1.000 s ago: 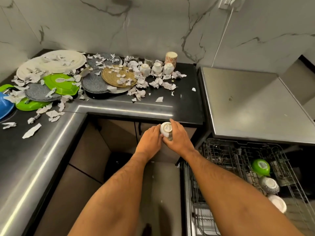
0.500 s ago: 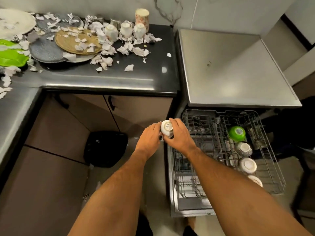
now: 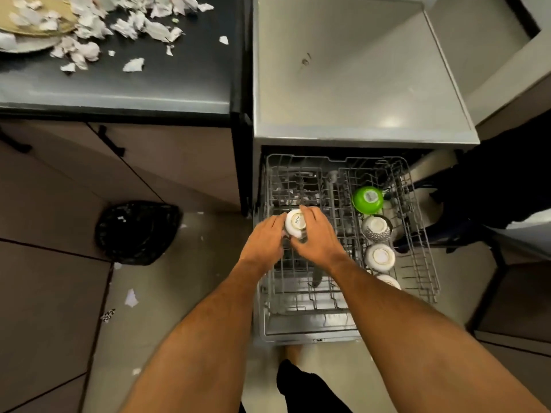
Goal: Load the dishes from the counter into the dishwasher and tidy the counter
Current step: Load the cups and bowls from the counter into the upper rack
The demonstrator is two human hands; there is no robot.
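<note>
Inverted white cup [image 3: 295, 223] gripped between left hand [image 3: 264, 242] and right hand [image 3: 319, 238] over left side of dishwasher rack [image 3: 423, 234]; four bowls [image 3: 376, 228] racked along right edge; plate [image 3: 26, 40] and paper scraps [image 3: 134, 64] left on tabletop [image 3: 179, 84].

Beige tile floor [image 3: 167, 317] across the lower left, a few white scraps on it. Brown cabinet doors [image 3: 167, 165] with black handles sit upper left under the dark top. A black bin bag [image 3: 137, 232] slumps by the cabinets.
</note>
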